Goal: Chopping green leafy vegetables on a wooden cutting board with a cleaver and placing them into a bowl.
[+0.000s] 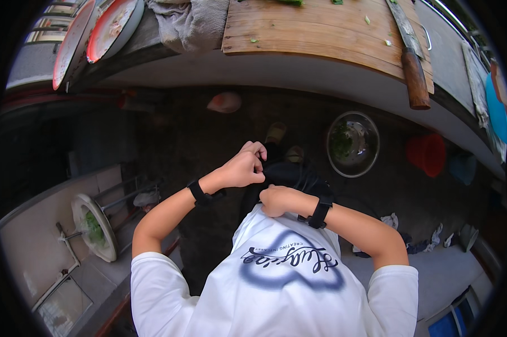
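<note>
My left hand is in front of my waist with its fingers curled, beside the dark trousers. Close below it in the picture, my right hand is bent into a loose fist at the hem of the white T-shirt. Whether either hand pinches cloth or a cord cannot be told; the fingertips are partly hidden. Both wrists wear black straps. Ahead on the counter lies a wooden cutting board with green vegetable scraps. A cleaver with a wooden handle rests on its right side, the handle towards the near edge.
A grey towel and red-rimmed enamel basins lie left of the board. On the floor stand a clear bowl with greens, a red bucket and a blue bucket. A white basin with greens is at left.
</note>
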`<state>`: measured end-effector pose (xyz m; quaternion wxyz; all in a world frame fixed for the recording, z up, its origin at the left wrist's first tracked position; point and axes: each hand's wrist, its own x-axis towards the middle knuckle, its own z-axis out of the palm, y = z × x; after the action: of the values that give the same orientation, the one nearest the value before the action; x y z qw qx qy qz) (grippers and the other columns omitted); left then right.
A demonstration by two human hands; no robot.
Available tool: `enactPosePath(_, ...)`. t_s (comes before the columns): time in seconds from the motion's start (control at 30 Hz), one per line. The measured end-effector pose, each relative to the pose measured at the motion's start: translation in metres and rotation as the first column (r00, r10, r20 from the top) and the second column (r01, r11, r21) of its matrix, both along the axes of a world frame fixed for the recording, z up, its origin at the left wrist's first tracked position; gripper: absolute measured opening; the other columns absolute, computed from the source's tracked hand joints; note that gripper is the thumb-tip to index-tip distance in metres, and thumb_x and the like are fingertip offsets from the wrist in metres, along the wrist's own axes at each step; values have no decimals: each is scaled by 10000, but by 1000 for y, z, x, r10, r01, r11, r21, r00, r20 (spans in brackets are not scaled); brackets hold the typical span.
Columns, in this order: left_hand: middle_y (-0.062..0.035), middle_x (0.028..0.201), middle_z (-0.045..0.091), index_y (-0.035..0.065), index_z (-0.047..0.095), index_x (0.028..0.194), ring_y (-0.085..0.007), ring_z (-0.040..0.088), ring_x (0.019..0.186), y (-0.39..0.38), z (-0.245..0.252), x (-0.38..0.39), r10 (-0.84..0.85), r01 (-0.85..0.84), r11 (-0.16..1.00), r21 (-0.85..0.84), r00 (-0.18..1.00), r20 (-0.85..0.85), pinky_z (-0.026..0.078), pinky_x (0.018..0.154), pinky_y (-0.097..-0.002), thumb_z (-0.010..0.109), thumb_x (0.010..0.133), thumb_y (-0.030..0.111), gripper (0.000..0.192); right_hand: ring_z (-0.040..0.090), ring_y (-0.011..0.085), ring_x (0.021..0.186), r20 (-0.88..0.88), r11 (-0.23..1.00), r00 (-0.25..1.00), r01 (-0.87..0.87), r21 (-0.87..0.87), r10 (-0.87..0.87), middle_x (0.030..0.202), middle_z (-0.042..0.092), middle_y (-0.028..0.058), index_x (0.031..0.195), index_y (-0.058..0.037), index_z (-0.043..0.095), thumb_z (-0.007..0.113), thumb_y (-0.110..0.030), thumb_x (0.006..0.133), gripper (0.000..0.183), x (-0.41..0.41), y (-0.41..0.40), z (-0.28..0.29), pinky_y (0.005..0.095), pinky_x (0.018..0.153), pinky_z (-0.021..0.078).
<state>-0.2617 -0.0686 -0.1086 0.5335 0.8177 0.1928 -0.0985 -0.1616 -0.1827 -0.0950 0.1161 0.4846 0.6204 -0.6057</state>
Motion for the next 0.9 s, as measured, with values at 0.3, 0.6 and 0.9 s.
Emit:
enactPosePath(0.3,-99,957,477,-36,627,603,-248,422,932,2,-14,-13,10,-9,999,35,999,-32,398,786,-308,651,582,62,103,584,323,960,6,962,997,-76,262,77,1156,517,252,1085,90,549,492,-64,785,342,-33,-14,-42,371,778,478)
enactPosePath(0.6,-97,973,488,-34,636,616,-259,426,965,-8,3,-5,43,-46,997,61,998,45,401,805,-317,641,579,60,101,539,250,1088,121,944,989,44,327,-89,1160,551,186,1208,3,469,536,-139,787,449,-75,-2,-66,328,834,444)
enactPosePath(0.9,-99,963,502,-31,647,640,-257,443,962,-7,8,-9,48,-51,995,85,998,37,404,818,-320,644,575,72,122,441,282,1203,113,889,933,-360,284,342,1328,444,101,1294,-29,428,524,-193,817,514,-51,-5,-44,379,975,362)
